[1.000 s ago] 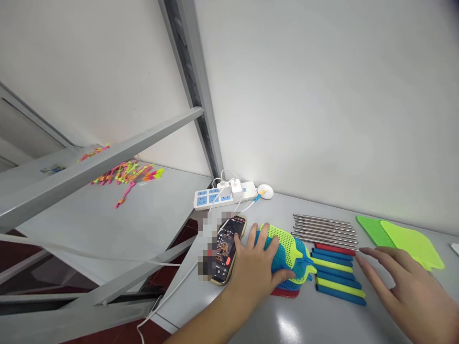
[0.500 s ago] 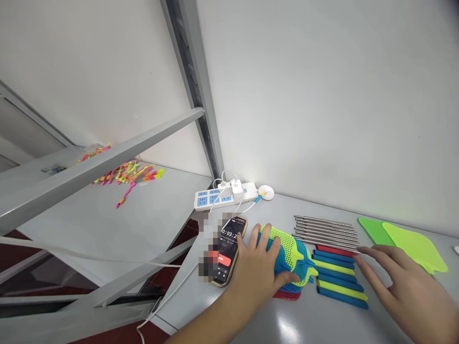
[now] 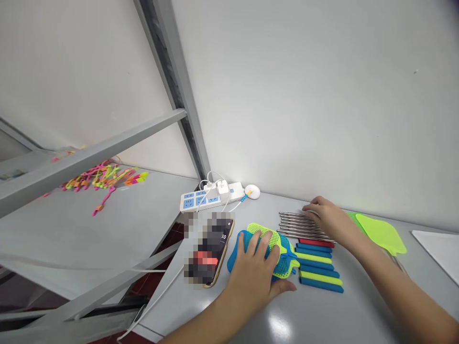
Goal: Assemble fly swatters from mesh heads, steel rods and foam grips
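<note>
Silvery rods [image 3: 294, 225] (under right fingers [image 3: 310, 207])

White wall [image 3: 304, 95] behind a glossy gray tabletop [image 3: 344, 315], gray metal post [image 3: 174, 48], dark red floor [image 3: 134, 337].

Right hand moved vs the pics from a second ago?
Yes: left and back toward the wall. Against the metal rods, the right hand went from just off their right ends to over their wall-side edge.
</note>
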### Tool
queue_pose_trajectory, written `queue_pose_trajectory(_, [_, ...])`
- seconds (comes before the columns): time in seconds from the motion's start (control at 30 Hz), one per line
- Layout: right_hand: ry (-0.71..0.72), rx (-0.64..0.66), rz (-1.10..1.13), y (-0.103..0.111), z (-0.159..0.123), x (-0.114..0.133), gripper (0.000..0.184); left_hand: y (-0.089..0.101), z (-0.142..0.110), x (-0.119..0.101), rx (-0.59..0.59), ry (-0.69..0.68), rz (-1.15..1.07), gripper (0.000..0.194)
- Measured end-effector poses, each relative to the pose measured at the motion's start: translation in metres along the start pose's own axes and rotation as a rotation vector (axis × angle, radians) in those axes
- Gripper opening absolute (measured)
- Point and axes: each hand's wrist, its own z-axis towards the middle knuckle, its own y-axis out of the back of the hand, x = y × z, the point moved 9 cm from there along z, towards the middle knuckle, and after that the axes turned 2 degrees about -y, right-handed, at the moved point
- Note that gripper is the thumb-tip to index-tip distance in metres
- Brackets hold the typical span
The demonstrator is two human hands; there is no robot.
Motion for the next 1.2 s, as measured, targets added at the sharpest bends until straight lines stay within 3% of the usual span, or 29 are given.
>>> queue_pose_trajectory(0.27, [0.138,0.112,0.012,-0.02,0.023,0.011,0.031,-0.002,-0.001,-0.008,-0.006,-0.035,-0.017,0.071])
queue_pose_trajectory(0.43, [0.205,0.091,-0.036,-0.022,0.024,0.012,0.029,0.0,0.001,-0.004,-0.004,-0.023,-0.042,0.069])
queue_pose_trajectory(0.57, [0.183,0.011,-0.074,-0.016,0.018,0.004,0.031,0.009,0.004,0.014,0.018,0.088,-0.035,0.062])
queue_pose_trajectory(0.7, [0.115,-0.076,-0.068,-0.002,0.001,-0.006,0.037,0.013,0.008,0.024,0.049,0.149,-0.017,0.057])
queue_pose_trajectory(0.93, [0.025,-0.282,-0.003,0.051,-0.051,0.0,0.03,0.012,0.015,0.046,0.004,0.23,0.037,0.056])
queue_pose_trajectory(1.1, [0.085,-0.344,-0.001,0.055,-0.09,0.007,0.032,0.018,0.024,0.066,-0.028,0.311,0.057,0.053])
queue_pose_trajectory(1.2, [0.121,-0.426,-0.013,0.054,-0.107,0.007,0.033,0.022,0.027,0.061,-0.041,0.298,-0.008,0.055])
